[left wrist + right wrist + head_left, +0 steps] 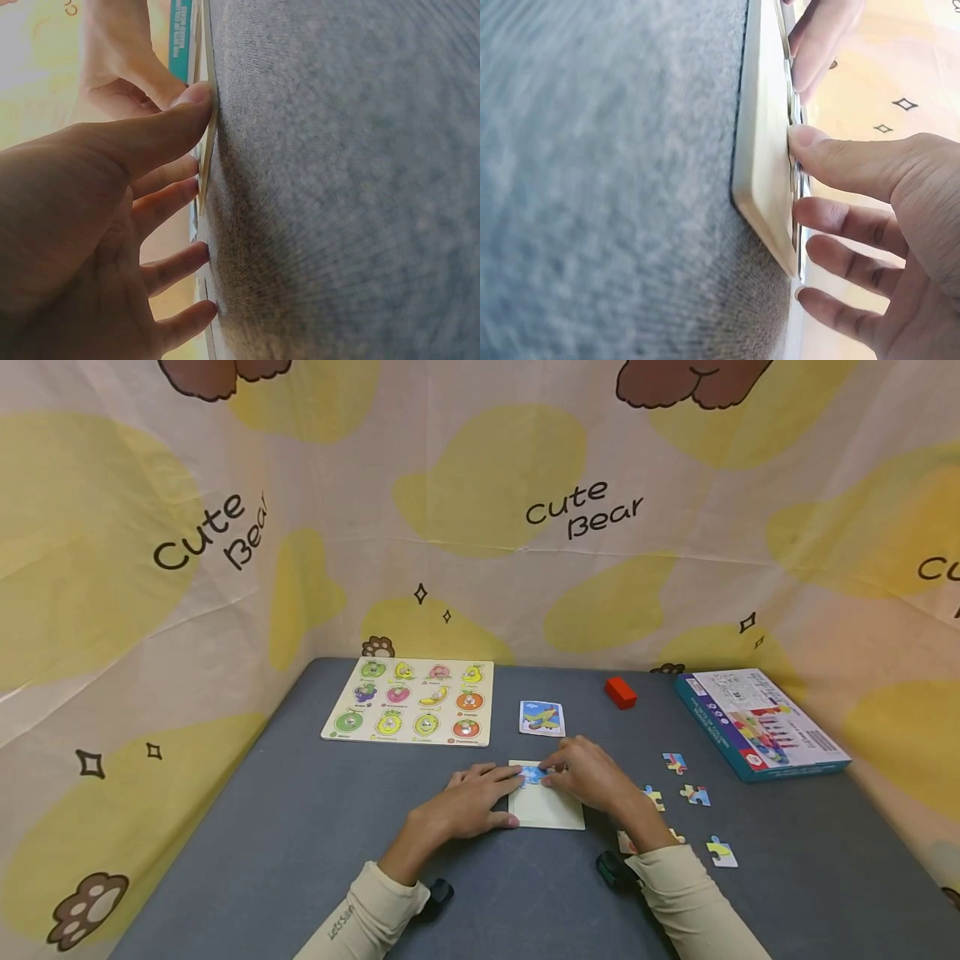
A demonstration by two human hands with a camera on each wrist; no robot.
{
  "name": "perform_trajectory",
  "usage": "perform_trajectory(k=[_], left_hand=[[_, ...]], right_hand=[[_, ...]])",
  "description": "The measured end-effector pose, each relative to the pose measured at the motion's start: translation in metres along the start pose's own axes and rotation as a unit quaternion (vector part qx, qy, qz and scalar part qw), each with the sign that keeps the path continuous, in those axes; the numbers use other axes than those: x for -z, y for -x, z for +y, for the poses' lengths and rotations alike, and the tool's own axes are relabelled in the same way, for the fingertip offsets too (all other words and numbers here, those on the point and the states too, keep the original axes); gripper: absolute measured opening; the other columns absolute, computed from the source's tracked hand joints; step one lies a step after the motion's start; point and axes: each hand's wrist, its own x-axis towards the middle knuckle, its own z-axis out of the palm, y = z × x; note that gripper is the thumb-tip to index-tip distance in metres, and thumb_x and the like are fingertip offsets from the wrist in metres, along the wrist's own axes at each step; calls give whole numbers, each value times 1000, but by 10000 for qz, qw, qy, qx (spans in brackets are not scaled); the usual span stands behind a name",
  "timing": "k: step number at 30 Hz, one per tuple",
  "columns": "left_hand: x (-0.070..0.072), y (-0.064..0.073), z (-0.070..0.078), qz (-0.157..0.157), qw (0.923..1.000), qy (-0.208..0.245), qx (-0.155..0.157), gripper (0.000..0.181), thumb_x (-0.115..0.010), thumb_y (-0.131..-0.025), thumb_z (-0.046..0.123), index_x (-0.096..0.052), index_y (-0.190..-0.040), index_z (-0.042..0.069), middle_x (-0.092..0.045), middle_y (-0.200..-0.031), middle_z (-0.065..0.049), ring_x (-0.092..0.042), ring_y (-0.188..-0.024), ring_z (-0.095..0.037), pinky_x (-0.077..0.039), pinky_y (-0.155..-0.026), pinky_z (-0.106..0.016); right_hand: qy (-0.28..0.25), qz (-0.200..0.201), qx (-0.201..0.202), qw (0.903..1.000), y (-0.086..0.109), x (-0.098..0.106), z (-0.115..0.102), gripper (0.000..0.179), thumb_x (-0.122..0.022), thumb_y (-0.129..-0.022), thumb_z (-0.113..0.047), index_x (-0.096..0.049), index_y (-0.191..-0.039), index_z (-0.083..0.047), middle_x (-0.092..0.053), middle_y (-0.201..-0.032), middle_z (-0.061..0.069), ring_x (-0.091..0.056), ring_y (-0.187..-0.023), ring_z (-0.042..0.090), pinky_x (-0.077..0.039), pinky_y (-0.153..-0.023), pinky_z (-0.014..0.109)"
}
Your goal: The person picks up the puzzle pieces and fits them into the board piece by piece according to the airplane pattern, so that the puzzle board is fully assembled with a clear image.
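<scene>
A cream puzzle board (551, 807) lies flat on the grey table between both hands. Blue jigsaw pieces (532, 775) sit along its upper left part. My right hand (588, 774) pinches a piece there between thumb and index finger, low against the board; the piece is largely hidden. At the board's left side rests my left hand (468, 800), its thumb touching the edge and its fingers spread, fairly straight. The left wrist view shows this hand (82, 210) with other fingertips down near the table. Beyond the board lies a picture card (542, 718) of a yellow plane.
Loose jigsaw pieces (696, 795) lie to the right, some partly behind the right forearm. A fruit board (412, 702) stands at the back left. Farther right are a red block (621, 692) and a teal-sided box (765, 724). A patterned cloth (480, 527) hangs behind the table.
</scene>
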Motion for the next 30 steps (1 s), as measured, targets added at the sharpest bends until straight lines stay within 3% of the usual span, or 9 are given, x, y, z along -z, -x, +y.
perform_trajectory(k=[10, 24, 30], left_hand=[[0, -2, 2, -5, 10000, 40, 0, 66, -69, -103, 39, -48, -161, 15, -39, -170, -1, -33, -157, -36, -32, -116, -64], [1, -3, 6, -4, 9999, 151, 26, 67, -71, -102, 39, -50, -160, 13, -41, -169, -4, -33, -156, -36, -31, -117, -63], [0, -6, 12, 136, 9997, -38, -181, 66, -69, -103, 40, -50, -159, 11, -43, -167, -6, -36, -154, -34, -34, -117, -61]], right_hand=[[-84, 106, -133, 9998, 2, 2, 0, 15, -85, -89, -12, -86, -102, -6, -69, -89, 1, -55, -82, 15, -45, -71, 33], [-311, 347, 287, 9985, 2, 1, 1, 6, -85, -87, -7, -87, -92, -7, -69, -83, -2, -57, -80, 13, -45, -69, 30], [-289, 431, 347, 9980, 0, -1, 2, 6, -87, -86, -9, -87, -92, -10, -71, -85, -2, -58, -82, 14, -45, -72, 31]])
